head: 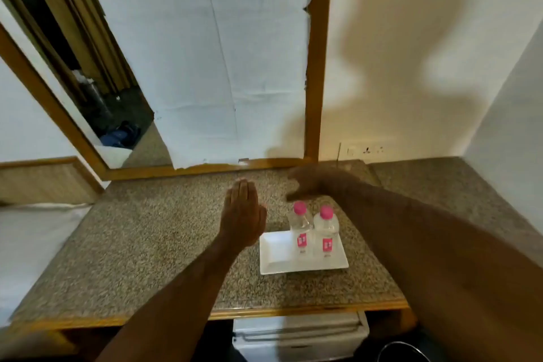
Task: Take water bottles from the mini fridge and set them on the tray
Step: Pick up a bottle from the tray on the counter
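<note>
Two clear water bottles with pink caps stand upright side by side on the right half of a white rectangular tray: the left bottle and the right bottle. The tray lies on a speckled granite counter. My left hand hovers flat, fingers together and extended, just left of the tray, holding nothing. My right hand is above and behind the bottles, fingers curled loosely downward, touching neither bottle. The white mini fridge sits under the counter's front edge, its door appearing closed.
A wood-framed mirror, mostly covered with white paper, stands behind the counter. A wall socket is at the back right. A white wall closes in the right side. A dark round bin sits on the floor beside the fridge.
</note>
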{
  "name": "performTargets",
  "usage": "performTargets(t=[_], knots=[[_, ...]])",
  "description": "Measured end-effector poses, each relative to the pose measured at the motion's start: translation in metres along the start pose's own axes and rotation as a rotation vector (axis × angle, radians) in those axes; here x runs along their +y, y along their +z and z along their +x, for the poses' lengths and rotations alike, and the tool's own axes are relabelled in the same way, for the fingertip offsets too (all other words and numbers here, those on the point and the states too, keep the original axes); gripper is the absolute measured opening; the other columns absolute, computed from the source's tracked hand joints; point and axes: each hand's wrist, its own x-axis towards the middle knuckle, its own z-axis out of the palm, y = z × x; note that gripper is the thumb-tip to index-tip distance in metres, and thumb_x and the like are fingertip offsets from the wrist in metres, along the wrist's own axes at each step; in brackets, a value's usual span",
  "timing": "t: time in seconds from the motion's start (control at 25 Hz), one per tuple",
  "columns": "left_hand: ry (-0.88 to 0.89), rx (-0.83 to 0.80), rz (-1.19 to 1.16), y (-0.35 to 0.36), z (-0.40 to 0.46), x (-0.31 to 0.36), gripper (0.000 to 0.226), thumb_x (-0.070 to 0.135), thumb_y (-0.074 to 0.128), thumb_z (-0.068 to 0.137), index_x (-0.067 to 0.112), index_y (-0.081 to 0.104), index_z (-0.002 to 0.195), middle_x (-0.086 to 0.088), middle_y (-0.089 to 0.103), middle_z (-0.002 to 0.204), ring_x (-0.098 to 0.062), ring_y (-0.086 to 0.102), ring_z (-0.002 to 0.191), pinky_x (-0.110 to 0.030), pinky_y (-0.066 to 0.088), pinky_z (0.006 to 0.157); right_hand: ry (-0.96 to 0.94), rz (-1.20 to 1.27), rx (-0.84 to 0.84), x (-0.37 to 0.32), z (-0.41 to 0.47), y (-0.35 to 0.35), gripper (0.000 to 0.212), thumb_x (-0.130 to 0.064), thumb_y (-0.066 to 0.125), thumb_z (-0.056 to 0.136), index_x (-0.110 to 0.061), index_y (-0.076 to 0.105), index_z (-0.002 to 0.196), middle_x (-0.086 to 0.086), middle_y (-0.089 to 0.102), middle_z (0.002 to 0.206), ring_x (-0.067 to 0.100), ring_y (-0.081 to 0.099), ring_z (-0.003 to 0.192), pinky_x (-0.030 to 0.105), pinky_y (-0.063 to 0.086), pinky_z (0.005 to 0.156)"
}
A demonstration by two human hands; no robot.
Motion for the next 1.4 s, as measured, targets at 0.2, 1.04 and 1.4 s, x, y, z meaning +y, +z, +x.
performTargets(t=[0.2,1.04,1.4], knots=[[-0.041,-0.146,-0.019,0.045,-0.061,-0.009,0.056,0.028,0.041,0.092,-0.008,0.037,0.135,-0.031,0.043,0.140,-0.043,0.039,0.131,-0.054,0.034,0.111,0.111,-0.156,-0.286,-0.005,-0.003,0.062,0.084,-0.024,0.086,0.064,-0.023,0.042,0.134,0.007,0.050,0.140,0.030,0.039,0.132,0.056,0.015,0.114],[0.451,-0.356,-0.157,0.135,-0.108,0.210,0.054,0.033,0.037,0.090,0.001,0.041,0.133,-0.023,0.050,0.136,-0.038,0.044,0.127,-0.048,0.034,0.110,0.366,-0.134,-0.283,0.132,-0.215,0.158,0.052,-0.011,0.071,0.076,-0.019,0.054,0.125,0.009,0.059,0.125,0.030,0.054,0.113,0.035,0.047,0.081],[0.461,-0.175,-0.154,0.227,-0.057,0.269,0.057,0.037,0.025,0.096,0.001,0.037,0.138,-0.022,0.042,0.145,-0.035,0.030,0.140,-0.049,0.030,0.114,0.592,0.266,-0.225,0.267,-0.227,0.426,0.029,-0.015,0.054,0.090,-0.008,0.058,0.118,0.019,0.060,0.125,0.037,0.056,0.115,0.043,0.046,0.096]])
